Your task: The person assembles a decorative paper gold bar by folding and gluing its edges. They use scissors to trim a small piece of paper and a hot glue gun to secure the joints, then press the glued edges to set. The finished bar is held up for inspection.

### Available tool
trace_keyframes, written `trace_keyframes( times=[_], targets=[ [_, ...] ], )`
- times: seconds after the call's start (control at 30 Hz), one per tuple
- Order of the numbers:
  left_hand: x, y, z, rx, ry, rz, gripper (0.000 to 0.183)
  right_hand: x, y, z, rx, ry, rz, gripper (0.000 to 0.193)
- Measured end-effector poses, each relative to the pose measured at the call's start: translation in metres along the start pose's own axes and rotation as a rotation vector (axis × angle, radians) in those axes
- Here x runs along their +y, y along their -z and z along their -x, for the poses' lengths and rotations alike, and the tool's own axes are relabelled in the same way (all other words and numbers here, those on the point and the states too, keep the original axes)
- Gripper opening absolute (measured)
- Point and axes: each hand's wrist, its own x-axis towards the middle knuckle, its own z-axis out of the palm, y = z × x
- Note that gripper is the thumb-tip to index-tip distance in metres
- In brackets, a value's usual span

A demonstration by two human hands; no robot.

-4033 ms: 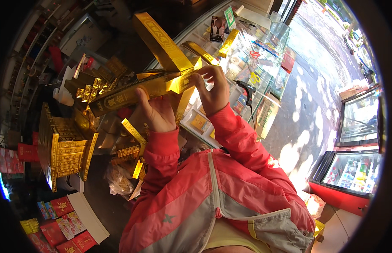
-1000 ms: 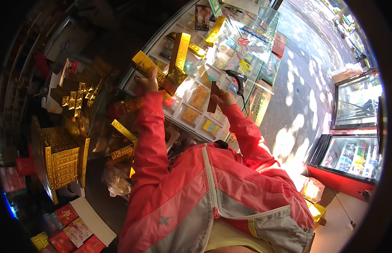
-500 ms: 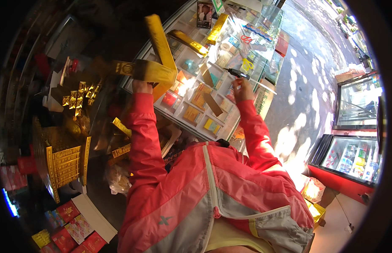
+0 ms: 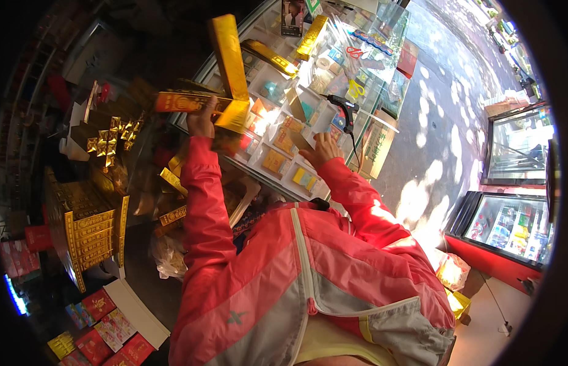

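Observation:
My left hand is closed around a gold-coloured folded cardboard piece, with one long arm rising away from me and a patterned strip running left. The piece sits over the left edge of the glass display counter. To the right, my right hand is closed on a narrow brown cardboard strip above the counter; its fingertips are partly hidden. A black glue gun lies on the glass just beyond that hand, its cord trailing toward me. A second brown cardboard strip lies nearby.
Two gold strips, yellow scissors and red scissors lie farther along the glass counter. At left stands a tiered gold cardboard structure. Red packets are at lower left, a glass-topped freezer at right.
My right hand has moved from beside the glue gun left and nearer to me, onto the brown strip. The gold piece has turned and shifted slightly in my left hand, showing its patterned strip.

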Motion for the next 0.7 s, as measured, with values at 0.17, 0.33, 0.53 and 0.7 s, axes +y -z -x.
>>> trace_keyframes(
  times=[0.17, 0.33, 0.53, 0.7],
  targets=[
    [-0.023, -0.01, -0.003, 0.01, -0.136, -0.091, 0.037, -0.018, 0.007, -0.005, -0.199, -0.13, 0.021, 0.054],
    [-0.047, -0.002, -0.007, 0.007, -0.217, -0.08, 0.04, -0.021, 0.008, -0.005, -0.197, -0.16, -0.009, 0.052],
    [-0.047, 0.004, -0.016, -0.014, -0.129, 0.218, 0.042, -0.014, -0.002, -0.017, -0.21, -0.212, -0.066, 0.046],
    [-0.046, 0.014, -0.02, -0.067, 0.071, 0.332, 0.037, -0.013, -0.001, -0.015, -0.205, -0.163, -0.03, 0.043]
  ],
)
